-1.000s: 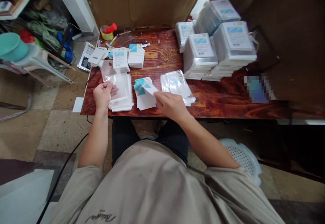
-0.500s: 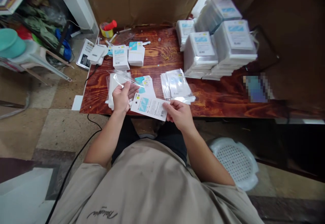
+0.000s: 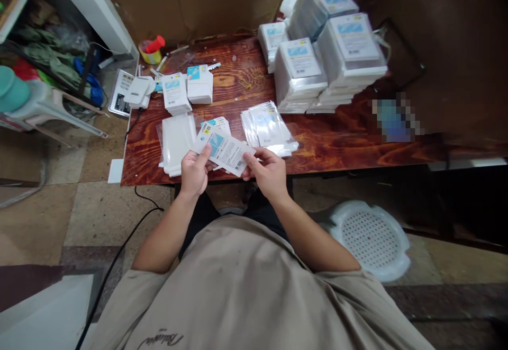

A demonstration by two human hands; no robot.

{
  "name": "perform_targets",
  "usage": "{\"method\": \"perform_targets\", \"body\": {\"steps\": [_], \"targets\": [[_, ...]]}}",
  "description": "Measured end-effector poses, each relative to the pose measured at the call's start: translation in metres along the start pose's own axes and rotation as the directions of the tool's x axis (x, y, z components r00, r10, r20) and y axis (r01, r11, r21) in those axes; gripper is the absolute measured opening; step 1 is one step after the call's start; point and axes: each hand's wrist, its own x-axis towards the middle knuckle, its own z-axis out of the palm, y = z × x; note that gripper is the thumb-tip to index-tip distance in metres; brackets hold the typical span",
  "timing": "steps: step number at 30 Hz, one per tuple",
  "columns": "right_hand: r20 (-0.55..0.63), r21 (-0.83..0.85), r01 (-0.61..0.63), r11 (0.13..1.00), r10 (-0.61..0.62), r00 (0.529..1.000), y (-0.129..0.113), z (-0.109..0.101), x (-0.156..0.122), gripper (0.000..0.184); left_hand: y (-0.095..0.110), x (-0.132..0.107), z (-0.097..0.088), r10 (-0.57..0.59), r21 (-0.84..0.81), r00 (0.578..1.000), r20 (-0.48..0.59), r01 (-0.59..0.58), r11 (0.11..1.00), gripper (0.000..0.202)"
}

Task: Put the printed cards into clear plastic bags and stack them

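White-blue rectangular card (image 3: 222, 149): long axis slants, barcode end (image 3: 239, 165) lower right
Left hand (image 3: 194, 174), right hand (image 3: 270, 174): grip clamped on it

The card (image 3: 220, 149) held above the near edge of the worktop (image 3: 325, 146) carries the number 1000 at one end and a barcode (image 3: 240, 164) at the other; its remaining print is too small to read. Dark script on the shirt (image 3: 238, 281) begins "Bal", later letters uncertain. Labels on the packet stacks (image 3: 300, 61) toward the worktop's far edge are illegible.
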Motion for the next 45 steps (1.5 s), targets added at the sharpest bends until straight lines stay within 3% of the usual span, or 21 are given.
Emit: {"method": "perform_targets", "body": {"steps": [5, 10, 12, 14, 16, 18, 19, 21, 22, 24, 26, 28, 29, 31, 32, 34, 35, 36, 40, 43, 45], "targets": [[-0.007, 0.061, 0.002, 0.998, -0.001, 1.0, 0.01, 0.018, -0.005, 0.046, -0.01, -0.018, 0.005, -0.071, 0.009, 0.994, 0.079, 0.07, 0.997, 0.047], [-0.093, -0.27, 0.242, 0.932, -0.275, 0.957, 0.019, 0.01, 0.007, 0.045, -0.004, -0.021, -0.006, -0.169, 0.116, 0.977, 0.129, 0.154, 0.981, 0.051], [-0.013, -0.225, 0.243, 0.944, -0.253, 0.968, 0.017, 0.004, 0.011, 0.054, 0.001, -0.017, -0.01, -0.181, 0.205, 0.968, 0.175, 0.144, 0.968, 0.052], [0.165, -0.088, 0.157, 0.984, -0.141, 0.976, 0.013, -0.001, 0.016, 0.057, 0.005, -0.013, -0.011, -0.207, 0.316, 0.947, 0.245, 0.124, 0.941, 0.05], [0.24, -0.023, 0.071, 0.997, -0.063, 0.969, 0.007, -0.009, 0.026, 0.053, 0.009, -0.008, -0.01, -0.23, 0.4, 0.93, 0.285, 0.103, 0.911, 0.05], [0.116, -0.071, 0.062, 0.996, -0.054, 0.992, 0.003, -0.022, 0.042, 0.052, 0.016, -0.003, -0.013, -0.172, 0.458, 0.951, 0.256, 0.038, 0.888, 0.052], [0.013, -0.129, 0.074, 0.989, -0.073, 0.997, 0.003, -0.031, 0.052, 0.051, 0.021, 0.001, -0.016, -0.082, 0.507, 0.975, 0.204, -0.033, 0.861, 0.052], [-0.171, -0.324, 0.086, 0.942, -0.148, 0.974, 0.004, -0.053, 0.071, 0.049, 0.032, 0.012, -0.03, 0.19, 0.701, 0.979, 0.072, -0.185, 0.689, 0.047], [-0.241, -0.458, 0.069, 0.886, -0.198, 0.95, 0.006, -0.063, 0.079, 0.047, 0.038, 0.018, -0.039, 0.337, 0.823, 0.941, 0.025, -0.211, 0.528, 0.043], [-0.325, -0.72, -0.026, 0.693, -0.304, 0.896, 0.011, -0.078, 0.09, 0.043, 0.048, 0.034, -0.061, 0.523, 0.974, 0.851, -0.036, -0.088, 0.21, 0.043], [-0.332, -0.875, -0.111, 0.47, -0.418, 0.846, 0.017, -0.083, 0.093, 0.042, 0.056, 0.049, -0.083, 0.537, 0.995, 0.838, -0.1, 0.084, 0.055, 0.056], [-0.256, -0.936, -0.074, 0.344, -0.524, 0.812, 0.019, -0.074, 0.089, 0.041, 0.059, 0.062, -0.101, 0.442, 0.981, 0.878, -0.183, 0.19, 0.029, 0.067], [-0.168, -0.949, 0.021, 0.316, -0.558, 0.812, 0.018, -0.066, 0.085, 0.039, 0.06, 0.068, -0.108, 0.378, 0.974, 0.899, -0.222, 0.221, 0.046, 0.069], [0.133, -0.904, 0.329, 0.273, -0.551, 0.824, 0.014, -0.043, 0.075, 0.035, 0.06, 0.076, -0.116, 0.283, 0.961, 0.919, -0.276, 0.258, 0.099, 0.067], [0.332, -0.831, 0.5, 0.244, -0.504, 0.798, 0.011, -0.03, 0.07, 0.035, 0.061, 0.078, -0.119, 0.263, 0.956, 0.921, -0.288, 0.263, 0.126, 0.063], [0.664, -0.653, 0.737, 0.172, -0.339, 0.667, 0.003, -0.005, 0.061, 0.039, 0.063, 0.079, -0.12, 0.272, 0.954, 0.917, -0.293, 0.26, 0.151, 0.049], [0.757, -0.597, 0.792, 0.128, -0.238, 0.608, -0.001, 0.006, 0.057, 0.04, 0.065, 0.079, -0.12, 0.284, 0.957, 0.916, -0.284, 0.251, 0.148, 0.041], [0.806, -0.57, 0.818, 0.08, -0.139, 0.575, -0.005, 0.016, 0.055, 0.039, 0.067, 0.077, -0.12, 0.295, 0.961, 0.917, -0.269, 0.238, 0.138, 0.033], [0.819, -0.555, 0.83, -0.058, 0.135, 0.558, -0.02, 0.032, 0.05, 0.022, 0.077, 0.069, -0.121, 0.303, 0.984, 0.937, -0.175, 0.16, 0.073, 0.019], [0.83, -0.525, 0.848, -0.073, 0.176, 0.529, -0.026, 0.03, 0.048, 0.022, 0.078, 0.066, -0.121, 0.355, 0.994, 0.93, -0.096, 0.074, 0.074, 0.02], [0.827, -0.541, 0.84, -0.048, 0.152, 0.542, -0.027, 0.025, 0.049, 0.023, 0.074, 0.068, -0.116, 0.427, 0.979, 0.899, -0.095, 0.005, 0.206, 0.018]]}}
